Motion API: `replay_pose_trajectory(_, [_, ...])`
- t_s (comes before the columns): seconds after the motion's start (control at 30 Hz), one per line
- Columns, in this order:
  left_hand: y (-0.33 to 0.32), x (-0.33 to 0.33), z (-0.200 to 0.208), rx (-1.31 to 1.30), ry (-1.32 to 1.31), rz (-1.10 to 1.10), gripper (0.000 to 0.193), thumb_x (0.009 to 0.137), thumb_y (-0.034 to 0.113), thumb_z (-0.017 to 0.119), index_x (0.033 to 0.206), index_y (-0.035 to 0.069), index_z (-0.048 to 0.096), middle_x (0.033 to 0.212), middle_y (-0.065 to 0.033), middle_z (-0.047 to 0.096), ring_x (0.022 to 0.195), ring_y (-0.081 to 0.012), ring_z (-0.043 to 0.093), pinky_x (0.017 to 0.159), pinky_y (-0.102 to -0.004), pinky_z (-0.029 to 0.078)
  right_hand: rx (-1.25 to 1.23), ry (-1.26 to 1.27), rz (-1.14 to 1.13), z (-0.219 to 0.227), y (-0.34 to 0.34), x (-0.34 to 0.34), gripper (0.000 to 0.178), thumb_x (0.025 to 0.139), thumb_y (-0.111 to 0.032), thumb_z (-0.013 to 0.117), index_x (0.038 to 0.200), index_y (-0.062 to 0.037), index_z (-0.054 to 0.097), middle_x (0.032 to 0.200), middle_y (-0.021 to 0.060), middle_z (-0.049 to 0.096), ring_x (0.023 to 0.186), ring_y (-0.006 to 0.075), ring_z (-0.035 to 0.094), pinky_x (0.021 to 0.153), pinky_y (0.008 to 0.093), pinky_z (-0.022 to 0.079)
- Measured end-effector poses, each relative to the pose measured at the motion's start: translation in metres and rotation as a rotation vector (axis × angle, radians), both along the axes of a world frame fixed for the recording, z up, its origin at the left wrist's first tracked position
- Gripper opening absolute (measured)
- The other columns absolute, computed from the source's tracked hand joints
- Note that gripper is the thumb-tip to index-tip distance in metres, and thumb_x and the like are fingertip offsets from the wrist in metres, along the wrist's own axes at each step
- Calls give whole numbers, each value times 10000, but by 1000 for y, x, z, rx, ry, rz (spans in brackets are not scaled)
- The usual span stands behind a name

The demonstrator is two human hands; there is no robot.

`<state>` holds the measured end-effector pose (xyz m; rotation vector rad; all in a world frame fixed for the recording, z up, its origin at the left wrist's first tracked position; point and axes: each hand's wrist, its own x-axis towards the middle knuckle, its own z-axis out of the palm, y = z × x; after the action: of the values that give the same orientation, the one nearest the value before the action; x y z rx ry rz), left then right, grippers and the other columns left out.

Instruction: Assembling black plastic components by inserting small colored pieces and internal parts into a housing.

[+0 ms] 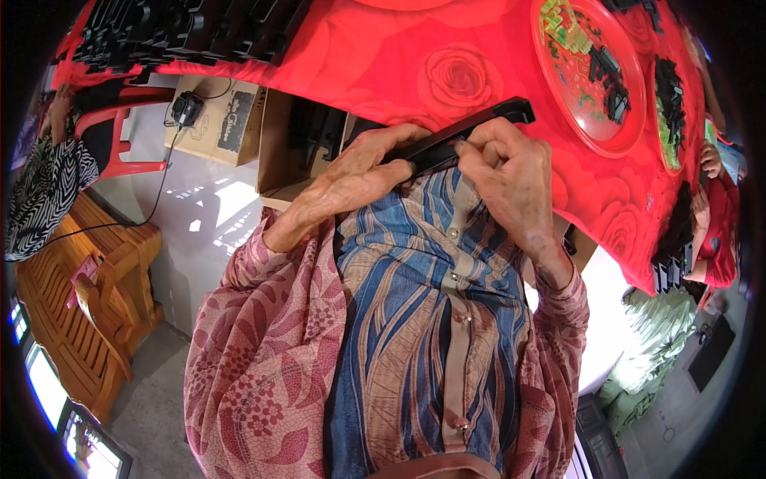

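Note:
A long black plastic part [435, 152], shaped like a narrow bar with a raised end, is held slantwise just off the table's near edge. My left hand [371, 168] grips its left end, thumb in front and fingers behind. My right hand [507, 164] is closed round its right portion, the fingers curled and the thumb pressing near the middle. Whether a smaller piece sits under the right thumb cannot be made out. Just beyond lies the red rose-patterned tablecloth [359, 60].
A red round tray [542, 76] at the right holds small green and black pieces. Many black plastic parts [183, 32] are stacked at the far left. Open cardboard boxes [275, 144] stand below the table. Other people sit at both sides, near a wooden bench [76, 279] and a red chair [120, 132].

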<state>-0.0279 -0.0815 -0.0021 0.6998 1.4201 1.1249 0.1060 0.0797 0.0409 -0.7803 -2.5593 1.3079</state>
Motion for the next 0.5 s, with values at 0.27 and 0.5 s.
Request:
replay_pose_trajectory(0.27, [1, 2, 11, -84, 30, 23, 445, 844, -19, 520, 1287, -57, 518, 1110, -105, 612, 1038, -144, 567, 889, -276, 466, 93, -2, 40, -1, -1, 0, 149, 771, -61, 718, 748, -38, 573, 484, 94, 521, 389, 214, 529, 404, 349, 381])
replay_pose_trajectory(0.5, [10, 13, 1, 41, 224, 167, 318, 862, 113, 587, 1129, -62, 582, 791, -146, 638, 713, -170, 612, 654, -332, 483, 100, 118, 7, -10, -2, 0, 123, 787, 4, 702, 765, -11, 581, 461, 21, 464, 439, 24, 382, 419, 252, 302])
